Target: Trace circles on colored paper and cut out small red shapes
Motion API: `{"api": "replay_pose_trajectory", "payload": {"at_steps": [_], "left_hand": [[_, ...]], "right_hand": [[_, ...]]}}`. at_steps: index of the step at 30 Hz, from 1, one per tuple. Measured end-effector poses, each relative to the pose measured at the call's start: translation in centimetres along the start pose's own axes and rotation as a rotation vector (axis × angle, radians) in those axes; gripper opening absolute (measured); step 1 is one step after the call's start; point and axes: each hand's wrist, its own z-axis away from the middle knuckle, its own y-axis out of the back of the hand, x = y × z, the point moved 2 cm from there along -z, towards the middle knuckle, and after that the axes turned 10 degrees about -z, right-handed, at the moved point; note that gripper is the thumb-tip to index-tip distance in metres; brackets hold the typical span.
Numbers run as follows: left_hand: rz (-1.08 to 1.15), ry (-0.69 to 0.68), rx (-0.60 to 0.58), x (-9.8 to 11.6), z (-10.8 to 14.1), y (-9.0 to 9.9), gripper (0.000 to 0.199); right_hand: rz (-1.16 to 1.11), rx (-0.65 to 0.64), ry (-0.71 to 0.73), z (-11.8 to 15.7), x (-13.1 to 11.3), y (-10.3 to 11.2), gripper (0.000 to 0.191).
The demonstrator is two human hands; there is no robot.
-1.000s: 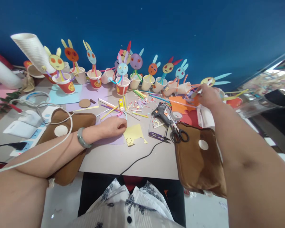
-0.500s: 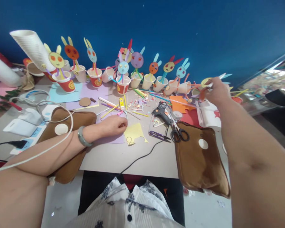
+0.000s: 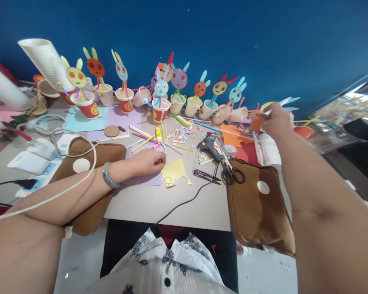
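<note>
On the purple paper (image 3: 147, 179), my left hand (image 3: 150, 161) rests with its fingers curled; whether anything is inside them is hidden. A yellow sheet (image 3: 174, 171) with a cut-out edge lies just right of it, and a pink marker (image 3: 156, 145) behind it. Stretched to the far right, my right hand (image 3: 275, 118) is closed on a slim white stick-like thing (image 3: 284, 101) whose kind I cannot make out. It is among the cups, by a paper rabbit with a yellow head (image 3: 266, 106) and pale blue ears. An orange shape (image 3: 256, 123) shows beside the fingertips.
Several paper rabbits in cups (image 3: 160, 110) line the blue wall. A glue gun (image 3: 211, 147), scissors (image 3: 232, 173) and purple snips (image 3: 206, 176) lie mid-table. Brown hot-water bags (image 3: 260, 208) flank the front. A power strip (image 3: 41, 179), cables and stacked cups (image 3: 46, 61) stand left.
My right hand has shifted slightly left and down among the cups at the far right, still closed. My left hand stays put. The whole view has moved slightly.
</note>
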Motion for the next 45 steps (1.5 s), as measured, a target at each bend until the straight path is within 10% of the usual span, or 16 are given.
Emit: {"api": "replay_pose_trajectory", "payload": {"at_steps": [9, 17, 30, 45], "left_hand": [[-0.018, 0.006, 0.004, -0.3, -0.2, -0.3, 0.020], [-0.096, 0.074, 0.024, -0.2, -0.3, 0.0, 0.021], [-0.122, 0.200, 0.017, -0.2, -0.1, 0.8, 0.018], [0.392, -0.207, -0.168, 0.7, 0.4, 0.0, 0.010]], "right_hand": [[-0.069, -0.057, 0.202, 2.7, -3.1, 0.0, 0.030], [0.279, -0.398, 0.362, 6.7, -3.0, -0.5, 0.039], [0.252, -0.619, 0.256, 10.1, -0.5, -0.3, 0.052], [0.321, -0.493, 0.188, 10.4, -0.7, -0.1, 0.032]]}}
